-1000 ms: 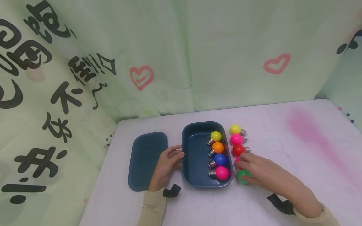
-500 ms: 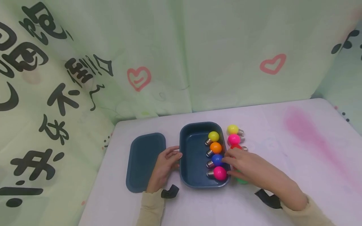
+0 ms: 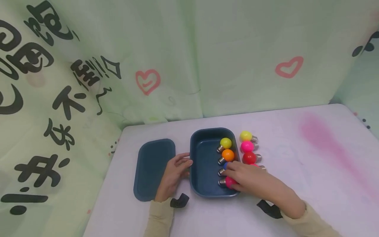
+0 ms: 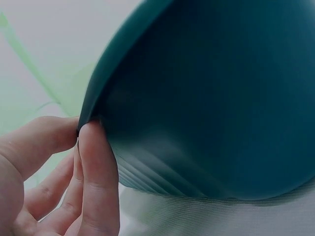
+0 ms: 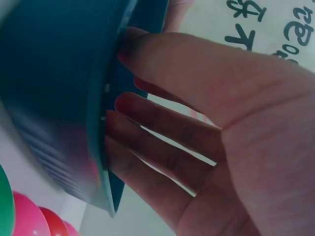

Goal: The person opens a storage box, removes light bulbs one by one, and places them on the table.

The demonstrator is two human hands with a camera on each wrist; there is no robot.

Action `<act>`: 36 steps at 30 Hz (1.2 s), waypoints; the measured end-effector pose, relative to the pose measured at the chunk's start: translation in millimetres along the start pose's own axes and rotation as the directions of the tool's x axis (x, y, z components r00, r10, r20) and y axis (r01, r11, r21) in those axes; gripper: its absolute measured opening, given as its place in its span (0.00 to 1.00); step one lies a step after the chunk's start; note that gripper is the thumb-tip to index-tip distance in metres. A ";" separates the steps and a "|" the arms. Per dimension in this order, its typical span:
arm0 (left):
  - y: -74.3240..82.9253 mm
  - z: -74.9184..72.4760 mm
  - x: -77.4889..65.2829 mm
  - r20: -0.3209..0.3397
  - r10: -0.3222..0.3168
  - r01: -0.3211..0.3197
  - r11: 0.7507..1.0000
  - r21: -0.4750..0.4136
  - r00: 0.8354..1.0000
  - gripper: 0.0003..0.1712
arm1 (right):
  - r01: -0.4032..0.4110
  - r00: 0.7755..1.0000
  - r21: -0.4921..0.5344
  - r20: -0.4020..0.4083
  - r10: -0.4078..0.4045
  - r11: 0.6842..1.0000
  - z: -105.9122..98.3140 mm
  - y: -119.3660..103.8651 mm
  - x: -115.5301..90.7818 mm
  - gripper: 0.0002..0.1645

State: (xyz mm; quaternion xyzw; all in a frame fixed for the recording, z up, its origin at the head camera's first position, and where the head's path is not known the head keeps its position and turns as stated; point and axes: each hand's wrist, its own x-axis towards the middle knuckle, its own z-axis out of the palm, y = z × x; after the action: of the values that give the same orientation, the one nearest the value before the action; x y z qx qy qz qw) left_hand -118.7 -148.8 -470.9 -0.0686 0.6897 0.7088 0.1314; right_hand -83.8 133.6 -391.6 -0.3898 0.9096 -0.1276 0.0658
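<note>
My left hand point(image 3: 174, 174) pinches the left rim of a deep dark blue-green tray point(image 3: 204, 164), thumb and index finger on either side of the edge in the left wrist view. Along the tray's right side lie small colored light bulbs: yellow point(image 3: 226, 143), orange point(image 3: 228, 154), blue point(image 3: 226, 165) and pink point(image 3: 230, 182). My right hand point(image 3: 256, 181) reaches over the right rim, partly covering the blue and pink bulbs. Its fingers look fairly straight in the right wrist view; the tray wall hides the bulbs, and nothing held is visible.
Right of the tray lies a column of bulbs: yellow point(image 3: 245, 136), pink point(image 3: 247, 146), red point(image 3: 249, 158), another pink point(image 3: 254, 166) and green point(image 5: 5, 201). A flat dark tray or lid point(image 3: 154, 168) lies on the left. A printed curtain point(image 3: 237, 65) hangs behind the table.
My right hand has moved left, from the green and pink bulbs outside to over the bulbs inside the tray. My left hand has stayed on the rim.
</note>
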 end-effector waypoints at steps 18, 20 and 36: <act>-0.1 1.1 0.0 0.003 0.010 -0.010 1.000 -0.007 1.000 0.27 | -0.033 0.998 -0.007 0.046 0.033 0.999 11.0 -2.6 12.9 0.22; -0.6 0.6 -0.1 0.007 0.016 -0.016 1.000 -0.006 1.000 0.27 | -0.046 0.997 -0.008 0.065 0.046 0.999 11.6 -3.9 14.7 0.20; -0.7 0.2 0.3 0.008 0.015 -0.015 1.000 -0.006 1.000 0.28 | 0.019 0.997 -0.002 0.071 -0.019 1.000 6.8 -6.4 15.2 0.18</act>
State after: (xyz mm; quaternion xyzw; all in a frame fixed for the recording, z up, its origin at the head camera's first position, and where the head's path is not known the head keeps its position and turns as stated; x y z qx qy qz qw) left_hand -118.7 -148.5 -471.7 -0.0612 0.6876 0.7119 0.1287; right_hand -88.3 117.1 -396.7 -0.4029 0.9031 -0.1132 0.0966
